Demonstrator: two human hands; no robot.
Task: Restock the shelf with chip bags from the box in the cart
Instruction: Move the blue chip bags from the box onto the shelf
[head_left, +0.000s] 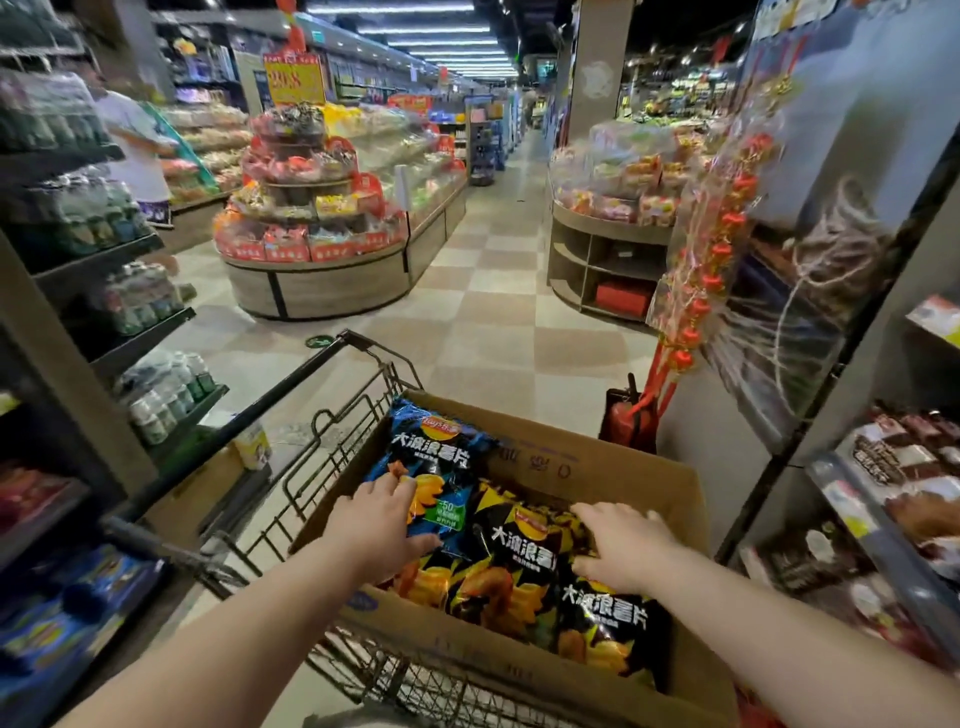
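A cardboard box (587, 457) sits in a wire shopping cart (332, 457) right in front of me. Inside it lie chip bags: a blue bag (441, 447) propped up at the far left and several black bags (524, 561) lying flat. My left hand (376, 525) grips the lower edge of the blue bag. My right hand (623, 545) rests palm down, fingers spread, on the black bags at the box's right side. The snack shelf (893, 493) stands to my right.
Bottled-drink shelves (104, 291) line the left. A round candy display (311, 223) and a second display (613, 228) flank the checkered aisle ahead. Red hanging decorations (717, 249) dangle at the right shelf's end. A person (140, 156) stands far left.
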